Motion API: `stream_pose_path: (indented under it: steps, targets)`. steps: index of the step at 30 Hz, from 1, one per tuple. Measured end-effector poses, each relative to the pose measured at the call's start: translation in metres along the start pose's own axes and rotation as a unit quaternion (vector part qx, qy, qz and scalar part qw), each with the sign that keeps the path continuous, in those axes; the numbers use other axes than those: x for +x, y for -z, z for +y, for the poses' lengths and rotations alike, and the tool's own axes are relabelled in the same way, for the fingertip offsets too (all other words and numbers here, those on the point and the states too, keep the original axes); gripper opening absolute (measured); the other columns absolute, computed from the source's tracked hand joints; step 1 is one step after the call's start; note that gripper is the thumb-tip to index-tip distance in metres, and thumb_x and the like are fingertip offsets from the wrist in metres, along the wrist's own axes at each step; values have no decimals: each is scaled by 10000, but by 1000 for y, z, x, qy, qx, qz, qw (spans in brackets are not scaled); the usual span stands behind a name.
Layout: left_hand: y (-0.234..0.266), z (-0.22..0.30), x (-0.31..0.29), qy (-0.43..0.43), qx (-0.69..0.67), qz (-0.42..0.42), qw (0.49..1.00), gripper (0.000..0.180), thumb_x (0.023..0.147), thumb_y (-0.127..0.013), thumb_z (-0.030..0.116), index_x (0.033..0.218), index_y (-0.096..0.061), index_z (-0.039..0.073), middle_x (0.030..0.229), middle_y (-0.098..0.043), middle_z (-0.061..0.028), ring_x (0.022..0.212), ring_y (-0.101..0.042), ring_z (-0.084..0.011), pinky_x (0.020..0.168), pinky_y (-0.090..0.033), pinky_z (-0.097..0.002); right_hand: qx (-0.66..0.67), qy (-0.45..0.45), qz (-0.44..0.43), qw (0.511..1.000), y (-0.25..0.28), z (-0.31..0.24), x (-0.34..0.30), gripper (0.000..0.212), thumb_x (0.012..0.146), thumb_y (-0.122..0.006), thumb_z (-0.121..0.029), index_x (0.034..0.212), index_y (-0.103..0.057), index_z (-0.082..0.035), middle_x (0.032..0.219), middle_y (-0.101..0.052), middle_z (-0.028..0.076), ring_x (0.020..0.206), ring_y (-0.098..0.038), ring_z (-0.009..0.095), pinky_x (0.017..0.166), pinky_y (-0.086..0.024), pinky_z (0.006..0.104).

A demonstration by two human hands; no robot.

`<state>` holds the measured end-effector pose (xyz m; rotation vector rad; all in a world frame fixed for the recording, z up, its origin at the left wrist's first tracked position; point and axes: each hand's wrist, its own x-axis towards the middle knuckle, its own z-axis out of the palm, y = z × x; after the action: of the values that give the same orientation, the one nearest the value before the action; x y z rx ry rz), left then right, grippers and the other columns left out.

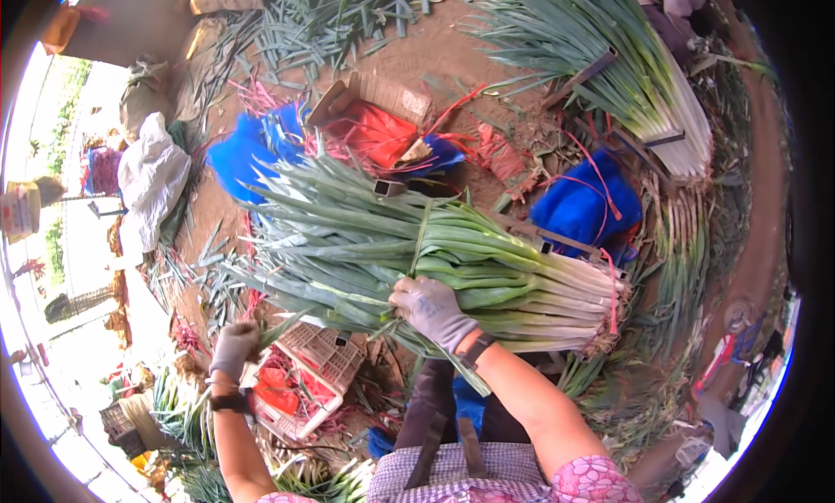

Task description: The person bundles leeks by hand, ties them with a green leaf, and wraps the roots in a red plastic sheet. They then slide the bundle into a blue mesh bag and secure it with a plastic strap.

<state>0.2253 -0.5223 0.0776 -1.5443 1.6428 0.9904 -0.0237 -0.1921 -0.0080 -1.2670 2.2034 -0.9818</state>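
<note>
- Now, a big leek bundle (496, 272) is laid sideways in the middle, with its white roots pointed right and its green leaf tips spread out to the left.
- It is held up by a dark metal frame (570, 240), and bar ends are seen poking out past both long edges.
- It is wrapped by a green band (421, 238) near the middle and by a red string (612, 298) close to the roots.
- The right hand (433, 313), in a grey glove, is laid on the near edge, just beside the band. Its fingers are bent and set close together on the leaves; whether anything is pinched cannot be told.
- The left hand (235, 351), gloved too, is held well apart, out to the left. Its fingers are curled in, and a green leaf is seen beside them; whether it is pinched cannot be told.
- The gap between the hands is partly filled by a pale crate (335, 355), set low by the near edge.
- The far edge is crowded by a blue sheet (578, 203) and a cardboard box (396, 98).
- Brown dirt floor (430, 55) is seen beyond the box.
</note>
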Motion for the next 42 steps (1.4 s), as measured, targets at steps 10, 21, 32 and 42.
stream_pose_path:
  steps: [10,21,32,42]
  targets:
    - [-183,322,35,-545,336,405,653,425,872,-574,346,1215,-595,95,1279,-557,-154,1242,-470,-336,1068,-310,-479,19,-5,-105,994,20,-2,-1,473,729,-716,-244,1184,-602,-179,1121,-588,35,938,-591,251,822,-492,366]
    - [-207,337,79,-402,324,308,799,291,906,-514,324,887,-670,79,940,-662,-136,907,-626,-327,795,-483,-452,33,13,-41,999,12,9,-2,379,755,-671,-190,1130,-620,-181,1088,-601,11,870,-588,226,785,-493,341]
    - [-212,332,85,-451,290,280,797,216,868,-545,253,877,-669,77,909,-637,-131,848,-605,-309,757,-464,-445,7,-114,-39,993,4,-3,10,263,720,-695,-218,980,-664,-206,950,-633,-16,831,-614,225,728,-502,358]
    - [-194,337,66,-483,311,167,801,162,848,-565,177,951,-636,74,941,-653,-129,907,-623,-300,784,-449,-448,-33,-289,-25,957,-2,-30,29,218,630,-744,-154,844,-714,-180,858,-647,22,827,-612,273,724,-489,392]
